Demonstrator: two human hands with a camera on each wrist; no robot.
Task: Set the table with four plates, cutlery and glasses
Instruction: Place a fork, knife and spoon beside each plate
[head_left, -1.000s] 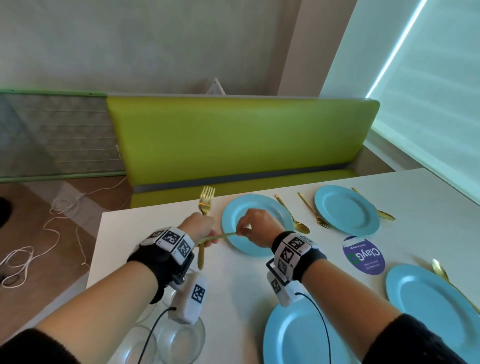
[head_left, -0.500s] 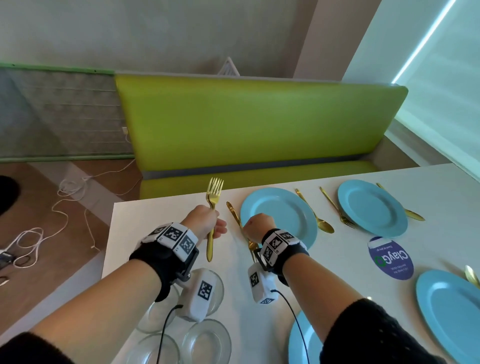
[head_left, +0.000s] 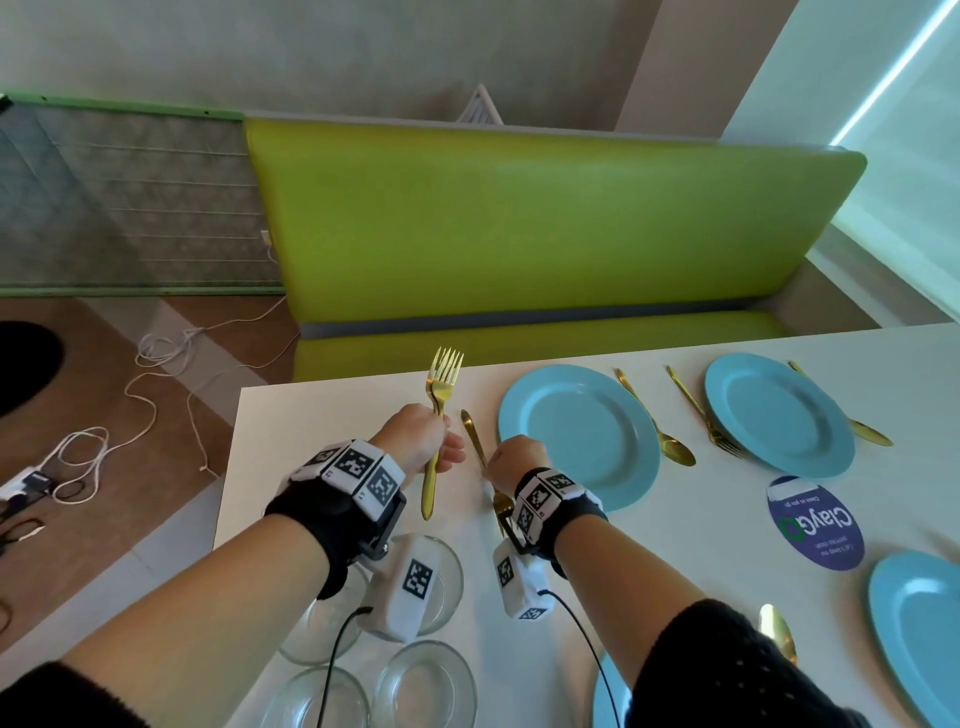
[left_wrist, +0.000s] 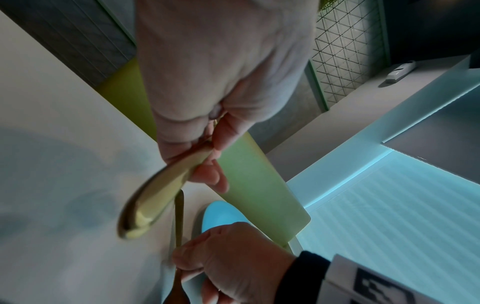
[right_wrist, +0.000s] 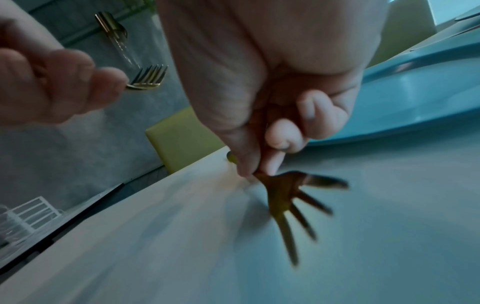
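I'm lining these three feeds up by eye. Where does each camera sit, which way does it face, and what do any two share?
Head: on the head, looking forward and down over the table; shows both forearms, left hand and right hand.
Left wrist: looks along the left hand at its fork; right hand below.
Right wrist: looks along the right hand at its fork, low over the table.
Shared: both wrist views show both hands, and the blue plate.

We read "ClayGo" in white and green, upside down to us, on round purple sticker (head_left: 814, 522) on white table (head_left: 675, 519); smaller lines beneath too small to read.
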